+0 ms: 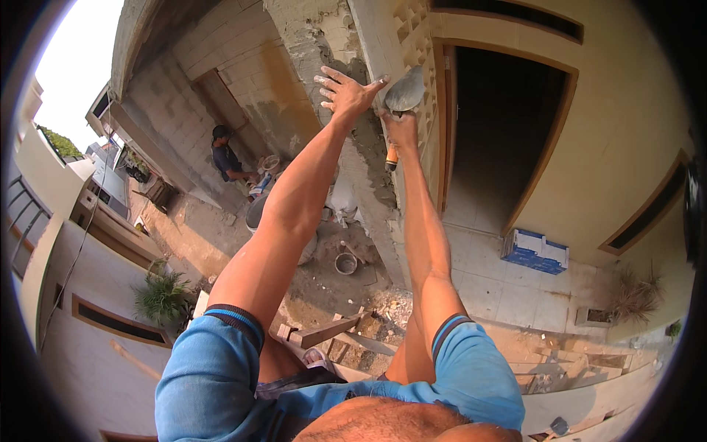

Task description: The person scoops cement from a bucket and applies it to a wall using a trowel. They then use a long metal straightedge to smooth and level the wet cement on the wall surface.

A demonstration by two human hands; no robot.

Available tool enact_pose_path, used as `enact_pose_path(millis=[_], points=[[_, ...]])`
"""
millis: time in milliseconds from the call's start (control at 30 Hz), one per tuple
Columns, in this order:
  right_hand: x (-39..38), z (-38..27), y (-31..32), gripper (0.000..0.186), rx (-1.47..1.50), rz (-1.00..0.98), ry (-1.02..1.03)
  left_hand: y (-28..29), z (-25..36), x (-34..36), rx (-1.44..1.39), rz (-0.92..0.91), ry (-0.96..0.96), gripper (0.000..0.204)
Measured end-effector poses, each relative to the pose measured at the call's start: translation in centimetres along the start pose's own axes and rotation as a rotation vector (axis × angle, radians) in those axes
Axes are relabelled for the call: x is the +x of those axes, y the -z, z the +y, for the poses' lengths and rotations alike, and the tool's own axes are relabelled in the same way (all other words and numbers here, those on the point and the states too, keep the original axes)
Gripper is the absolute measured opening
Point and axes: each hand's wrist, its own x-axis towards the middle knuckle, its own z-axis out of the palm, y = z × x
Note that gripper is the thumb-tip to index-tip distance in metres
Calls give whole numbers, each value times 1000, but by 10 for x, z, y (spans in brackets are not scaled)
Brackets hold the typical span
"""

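Observation:
My left hand (345,94) is raised with fingers spread, whitened with dust, against or just in front of the rough, partly plastered column (309,29); whether it touches is unclear. It holds nothing visible. To its right, my right hand (401,129) grips a trowel with a grey metal blade (403,87) pointing up and an orange handle (392,156) showing below the fist. Wet-looking grey mortar (368,151) runs down the column's edge beside both hands. A pale perforated block screen (409,29) rises just right of the column.
A co-worker (224,162) works low by an unfinished block wall at left. Below are a bucket (346,263), timber planks (324,331) and rubble under my sandalled foot (317,359). At right are a dark doorway (497,125), blue-and-white boxes (534,250) and plants (633,291).

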Motion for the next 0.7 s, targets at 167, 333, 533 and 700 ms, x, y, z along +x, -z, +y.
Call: enact_pose_path(millis=[167,333,533,700], points=[[-3,-1,2,47,-18,-54,-187,0,-17,6,54,0,-64,161],[-5,-1,2,44,22,-29,-249,6,-20,3,18,-37,-153,158],[-11,1,33,43,166,7,-169,4,-12,-22,48,73,-305,137],[-25,5,78,40,153,65,-175,-15,3,-60,-126,59,-547,89]])
